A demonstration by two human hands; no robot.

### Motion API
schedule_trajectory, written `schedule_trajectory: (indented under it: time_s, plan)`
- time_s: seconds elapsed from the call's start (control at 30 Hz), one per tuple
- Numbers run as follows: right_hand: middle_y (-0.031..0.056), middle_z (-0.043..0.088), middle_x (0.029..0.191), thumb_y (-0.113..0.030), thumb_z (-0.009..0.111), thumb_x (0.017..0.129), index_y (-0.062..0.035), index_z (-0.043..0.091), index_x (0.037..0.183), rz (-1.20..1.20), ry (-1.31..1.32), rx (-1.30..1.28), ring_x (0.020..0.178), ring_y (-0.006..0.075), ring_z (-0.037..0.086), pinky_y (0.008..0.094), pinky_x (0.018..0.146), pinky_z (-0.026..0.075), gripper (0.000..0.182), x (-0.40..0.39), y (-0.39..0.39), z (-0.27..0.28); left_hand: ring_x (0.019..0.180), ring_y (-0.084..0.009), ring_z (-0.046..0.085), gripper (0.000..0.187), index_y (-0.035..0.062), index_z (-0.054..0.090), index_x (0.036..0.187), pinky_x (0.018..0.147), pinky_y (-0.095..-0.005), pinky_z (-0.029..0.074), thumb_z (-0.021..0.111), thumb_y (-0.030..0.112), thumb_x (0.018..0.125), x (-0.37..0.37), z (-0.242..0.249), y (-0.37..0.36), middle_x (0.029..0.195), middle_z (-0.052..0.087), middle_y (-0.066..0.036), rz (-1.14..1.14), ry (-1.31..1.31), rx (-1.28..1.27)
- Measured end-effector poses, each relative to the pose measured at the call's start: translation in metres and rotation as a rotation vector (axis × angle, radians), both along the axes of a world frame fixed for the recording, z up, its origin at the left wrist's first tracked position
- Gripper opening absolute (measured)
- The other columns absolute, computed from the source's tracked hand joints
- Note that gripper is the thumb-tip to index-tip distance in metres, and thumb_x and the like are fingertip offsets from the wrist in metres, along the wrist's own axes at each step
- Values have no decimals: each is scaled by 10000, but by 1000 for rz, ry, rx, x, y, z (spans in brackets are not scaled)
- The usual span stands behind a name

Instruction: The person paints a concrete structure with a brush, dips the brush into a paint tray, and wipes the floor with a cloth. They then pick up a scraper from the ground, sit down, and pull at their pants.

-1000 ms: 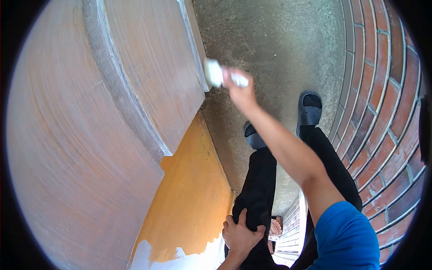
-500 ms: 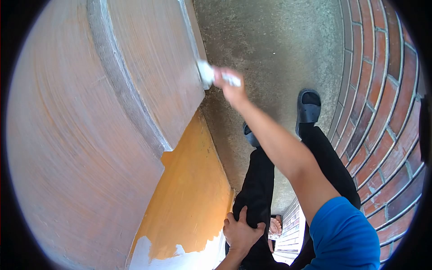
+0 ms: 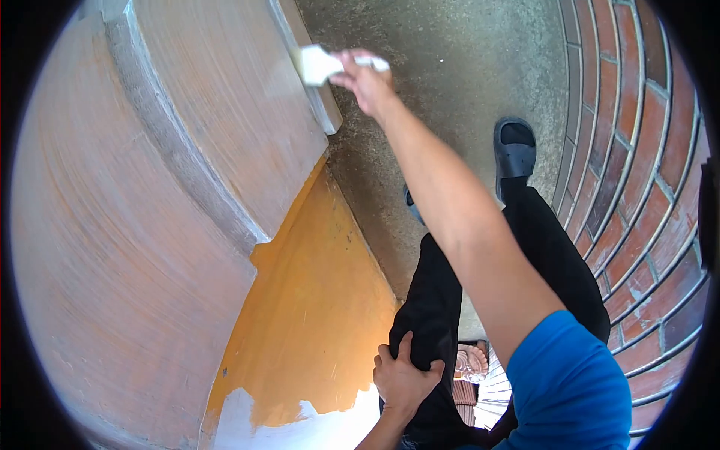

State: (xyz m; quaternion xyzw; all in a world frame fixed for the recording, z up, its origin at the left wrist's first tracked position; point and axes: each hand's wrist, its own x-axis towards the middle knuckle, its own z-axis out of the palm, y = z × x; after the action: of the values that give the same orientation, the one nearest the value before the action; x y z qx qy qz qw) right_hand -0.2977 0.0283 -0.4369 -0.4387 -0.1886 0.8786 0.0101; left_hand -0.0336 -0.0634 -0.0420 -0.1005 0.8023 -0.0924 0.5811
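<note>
My right hand [image 3: 366, 81] is closed round the handle of a white paintbrush [image 3: 318, 66]. The wide head of the brush meets the raised edge strip [image 3: 306, 71] along the bottom of the wall panel. Thin, streaky whitish paint covers the panel [image 3: 217, 82], with orange-brown showing through. My left hand [image 3: 405, 377] lies on my black trouser leg [image 3: 427, 300] near the knee, its fingers spread and holding nothing. Beside that leg is a bare orange wall section [image 3: 307, 300], with a ragged patch of white paint [image 3: 300, 433] at its lower end.
A red brick wall [image 3: 637, 195] curves along the right side. Between it and the painted wall runs a concrete floor [image 3: 450, 75], where my feet stand in dark slide sandals [image 3: 516, 157]. A reddish-brown carved object [image 3: 471, 361] shows behind my legs.
My right hand has moved the brush up and left in view, along the edge strip. My left hand stays on the leg. The view has shifted slightly.
</note>
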Motion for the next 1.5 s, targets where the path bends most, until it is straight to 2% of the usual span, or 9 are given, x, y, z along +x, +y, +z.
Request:
schedule_trajectory:
  time_s: [0.13, 0.23, 0.4, 0.5, 0.9, 1.07, 1.17, 1.33, 1.5]
  plan:
    - [250, 618, 1209, -89, 507, 994, 33, 513, 1163, -5, -155, -164, 1036, 352, 664, 415, 837, 628, 208, 112, -43, 15, 911, -384, 601, 709, 112, 656, 1239, 789, -464, 535, 732, 384, 588, 4, -1, 3, 990, 513, -180, -23, -8, -2]
    - [176, 679, 1096, -138, 612, 965, 22, 615, 1063, 81, -107, -74, 970, 247, 681, 362, 805, 620, 188, 152, -48, 26, 916, -387, 600, 713, 111, 651, 1245, 801, -465, 532, 729, 383, 590, 6, 0, 4, 1000, 514, -183, -25, -24, -12]
    - [90, 729, 1079, -184, 711, 910, -50, 742, 998, 40, 168, 654, 894, 135, 677, 287, 805, 567, 163, 84, -17, 46, 922, -391, 600, 711, 112, 650, 1244, 812, -465, 531, 729, 385, 592, 11, 1, 5, 1014, 517, -188, -41, -31, -13]
    - [104, 720, 1123, -161, 712, 896, -39, 737, 1036, 316, 96, 623, 940, 183, 695, 314, 834, 562, 188, 71, -23, 59, 929, -391, 600, 719, 115, 644, 1253, 819, -468, 530, 729, 391, 595, 13, 3, 5, 1020, 520, -188, -32, -29, -16]
    - [134, 724, 1109, -129, 730, 873, -36, 730, 940, 176, -11, 676, 946, 189, 689, 298, 807, 530, 115, 117, -66, 66, 935, -397, 604, 736, 114, 630, 1274, 825, -460, 530, 724, 420, 612, 27, 7, 1, 1040, 536, -203, -78, -43, -5]
    - [205, 710, 934, -85, 707, 860, -33, 687, 861, 263, 123, 923, 954, 341, 702, 387, 777, 542, 56, 107, -68, 229, 942, -401, 599, 748, 131, 600, 1321, 808, -464, 522, 684, 466, 657, 34, 10, -7, 1065, 535, -214, -103, -60, 18]
    - [252, 691, 1072, -76, 668, 910, 41, 666, 960, 186, 320, 808, 993, 270, 698, 361, 811, 565, 127, 121, -44, 295, 959, -406, 601, 766, 136, 578, 1344, 825, -468, 520, 684, 487, 672, 36, 14, -8, 1090, 533, -216, -86, -103, 27]
    - [160, 711, 1107, -90, 693, 903, 14, 696, 983, -34, 188, 233, 1025, 163, 665, 297, 848, 544, 131, 130, -26, 241, 963, -406, 613, 762, 128, 597, 1311, 836, -463, 529, 722, 499, 657, 46, 13, -11, 1091, 542, -228, -119, -61, 26]
    - [150, 716, 1114, -131, 721, 883, -1, 717, 961, 96, -97, 736, 945, 172, 678, 306, 825, 536, 152, 109, -38, 121, 966, -402, 614, 784, 135, 581, 1335, 839, -453, 529, 701, 512, 659, 44, 14, -11, 1097, 546, -230, -118, -97, 6]
